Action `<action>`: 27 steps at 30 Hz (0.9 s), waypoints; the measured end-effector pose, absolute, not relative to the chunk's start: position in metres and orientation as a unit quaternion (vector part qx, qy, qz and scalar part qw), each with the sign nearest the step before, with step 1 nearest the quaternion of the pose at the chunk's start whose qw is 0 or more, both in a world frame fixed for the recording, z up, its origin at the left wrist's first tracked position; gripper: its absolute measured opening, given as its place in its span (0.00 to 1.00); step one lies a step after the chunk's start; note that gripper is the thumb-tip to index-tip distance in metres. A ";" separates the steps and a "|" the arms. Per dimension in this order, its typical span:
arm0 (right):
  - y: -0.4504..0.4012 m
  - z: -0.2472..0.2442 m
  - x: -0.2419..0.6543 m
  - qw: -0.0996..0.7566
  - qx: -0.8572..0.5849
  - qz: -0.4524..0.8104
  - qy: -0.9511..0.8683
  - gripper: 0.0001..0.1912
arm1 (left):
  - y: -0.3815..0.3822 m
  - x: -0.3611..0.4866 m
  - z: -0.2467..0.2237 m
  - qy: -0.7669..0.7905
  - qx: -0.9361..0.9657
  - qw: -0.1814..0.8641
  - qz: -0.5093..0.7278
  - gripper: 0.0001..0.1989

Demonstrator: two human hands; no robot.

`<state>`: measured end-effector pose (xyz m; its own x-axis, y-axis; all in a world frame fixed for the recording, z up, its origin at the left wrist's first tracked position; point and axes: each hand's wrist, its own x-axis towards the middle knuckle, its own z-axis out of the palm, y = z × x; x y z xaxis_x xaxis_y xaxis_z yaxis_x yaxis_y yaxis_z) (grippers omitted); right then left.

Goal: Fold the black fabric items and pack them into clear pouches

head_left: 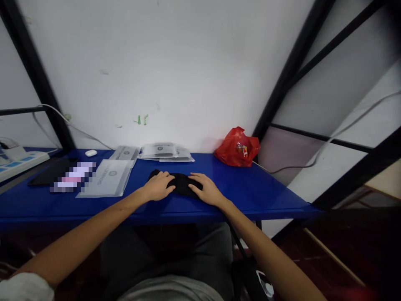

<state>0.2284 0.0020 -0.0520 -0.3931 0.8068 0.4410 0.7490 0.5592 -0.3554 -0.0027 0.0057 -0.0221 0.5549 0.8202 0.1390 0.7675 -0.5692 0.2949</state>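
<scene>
A folded piece of black cloth (181,184) lies flat on the blue table (244,190), near its front edge; its exact kind cannot be made out. My left hand (159,186) rests on the cloth's left end, fingers stretched out and palm down. On the opposite end lies my right hand (205,189), also flat with its fingers spread. Both hands touch the cloth without gripping it, and they cover its two ends.
Frosted plastic zip bags (108,179) lie left of my hands, with more stacked bags (159,149) by the wall. A red plastic bag (237,148) sits at the back right. Farther left are a white earphone case (91,153), a dark tablet-like object (46,172) and a power strip (23,163).
</scene>
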 end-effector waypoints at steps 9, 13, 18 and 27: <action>-0.005 -0.027 0.180 0.250 -0.386 0.027 -0.887 0.22 | 0.021 -0.029 -0.026 0.527 0.797 0.088 0.282 0.19; 0.006 -0.032 0.175 0.213 -0.387 0.041 -0.896 0.22 | 0.027 -0.046 -0.036 0.614 0.744 0.088 0.250 0.22; 0.010 -0.038 0.183 0.219 -0.397 0.055 -0.889 0.20 | 0.027 -0.055 -0.032 0.673 0.690 0.185 0.193 0.26; 0.011 -0.042 0.183 0.217 -0.382 0.080 -0.895 0.20 | 0.026 -0.028 -0.030 0.625 0.599 0.397 0.306 0.16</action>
